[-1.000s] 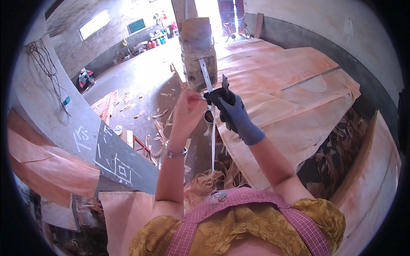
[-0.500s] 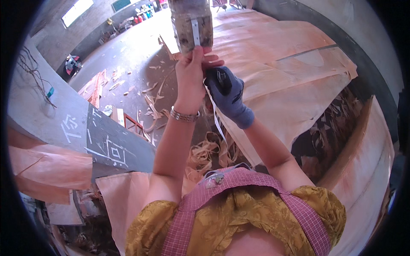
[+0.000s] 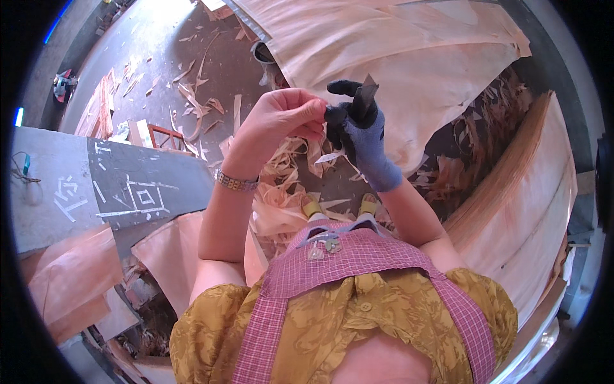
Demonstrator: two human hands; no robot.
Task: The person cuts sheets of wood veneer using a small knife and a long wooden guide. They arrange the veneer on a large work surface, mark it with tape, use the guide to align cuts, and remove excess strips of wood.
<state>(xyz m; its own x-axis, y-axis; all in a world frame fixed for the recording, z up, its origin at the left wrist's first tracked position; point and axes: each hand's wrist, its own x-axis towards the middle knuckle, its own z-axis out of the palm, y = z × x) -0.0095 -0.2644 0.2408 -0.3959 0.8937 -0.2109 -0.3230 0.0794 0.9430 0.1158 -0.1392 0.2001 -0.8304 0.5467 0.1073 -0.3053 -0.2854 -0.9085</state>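
My left hand (image 3: 288,118), bare with a metal bracelet at the wrist, is closed with thumb and fingertips pinched together. Its fingertips meet the dark fingertips of my right hand (image 3: 368,144), so whatever they pinch is hidden. A blue-grey knitted glove with a black coating covers my right hand. Out of its grip sticks a dark, pointed blade-like tool (image 3: 367,96); its lower part is covered by the fingers. Below the hands, a narrow white strip (image 3: 329,157) hangs beside the glove.
Pale wood veneer sheets (image 3: 409,51) spread ahead, and a thick veneer stack (image 3: 518,185) stands at right. A grey chalk-marked slab (image 3: 137,185) lies left, beside more veneer (image 3: 73,275). Curled shavings (image 3: 281,166) litter the floor around my shoes (image 3: 311,206). A dark bucket-like container (image 3: 263,54) stands farther off.
Both hands have come down and nearer from a tall cylindrical object bearing a white strip, now out of view. My left hand has moved from it to my gloved fingertips. The view has tilted downward.
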